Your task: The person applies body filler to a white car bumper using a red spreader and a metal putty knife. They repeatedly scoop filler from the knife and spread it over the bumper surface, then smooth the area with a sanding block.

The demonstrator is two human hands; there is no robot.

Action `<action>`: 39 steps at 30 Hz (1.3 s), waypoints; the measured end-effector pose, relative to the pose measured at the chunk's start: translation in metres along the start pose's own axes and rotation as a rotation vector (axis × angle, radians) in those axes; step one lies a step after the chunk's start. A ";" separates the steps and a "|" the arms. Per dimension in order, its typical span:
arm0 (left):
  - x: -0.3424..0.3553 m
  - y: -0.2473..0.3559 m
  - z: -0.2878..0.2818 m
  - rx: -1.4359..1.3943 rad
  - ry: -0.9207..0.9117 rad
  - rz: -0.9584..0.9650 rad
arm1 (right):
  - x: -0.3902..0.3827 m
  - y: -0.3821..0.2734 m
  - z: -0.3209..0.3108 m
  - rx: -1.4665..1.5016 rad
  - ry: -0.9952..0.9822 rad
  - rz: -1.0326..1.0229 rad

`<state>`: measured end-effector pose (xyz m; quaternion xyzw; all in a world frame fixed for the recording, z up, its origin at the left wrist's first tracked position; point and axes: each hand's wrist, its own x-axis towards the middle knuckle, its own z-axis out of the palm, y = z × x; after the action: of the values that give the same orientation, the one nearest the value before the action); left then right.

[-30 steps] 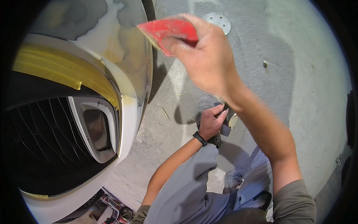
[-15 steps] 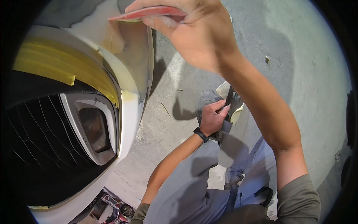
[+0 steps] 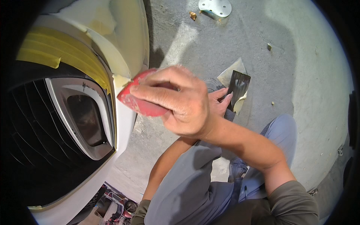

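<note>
My right hand [image 3: 182,101] pinches a red flexible filler spreader [image 3: 146,107], smeared with pale residue. Its edge lies against or close to the car body corner, next to a cream patch of filler [image 3: 120,81]. Above that, the curved body panel [image 3: 125,41] carries smooth cream and grey areas. Partly hidden behind my right hand, my left hand [image 3: 220,100] is closed on a dark, flat spreader [image 3: 239,84] with cream filler [image 3: 241,101] along its lower edge. A pale, thin plate [image 3: 229,72] shows behind that dark spreader.
Yellow masking tape [image 3: 48,47] borders the panel above a black recess with a silver-framed lamp opening [image 3: 56,101]. A white disc with holes [image 3: 215,6] and brown crumbs [image 3: 192,15] lie on the concrete floor [image 3: 277,22]. Cluttered parts [image 3: 116,202] sit at lower left.
My right hand has come down from the upper panel to the corner beside the lamp frame, turning the red spreader to show its flat face. My left hand keeps hold of the dark spreader.
</note>
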<state>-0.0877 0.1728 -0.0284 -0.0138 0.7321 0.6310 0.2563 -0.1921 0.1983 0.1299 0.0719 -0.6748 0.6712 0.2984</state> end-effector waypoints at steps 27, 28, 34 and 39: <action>0.002 0.012 -0.008 -0.036 -0.109 -0.015 | 0.157 0.048 -0.050 0.014 -0.194 0.140; 0.002 0.010 -0.007 -0.052 -0.109 0.007 | 0.154 0.049 -0.047 0.006 -0.201 0.150; 0.003 0.012 -0.009 0.045 -0.170 -0.027 | 0.125 0.041 -0.041 0.028 -0.175 0.065; 0.003 0.022 -0.007 0.082 -0.155 -0.050 | 0.150 0.048 -0.058 0.014 -0.269 0.262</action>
<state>-0.1008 0.1714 -0.0094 0.0275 0.7348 0.5930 0.3281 -0.3198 0.3025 0.1587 0.0745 -0.7075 0.6933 0.1151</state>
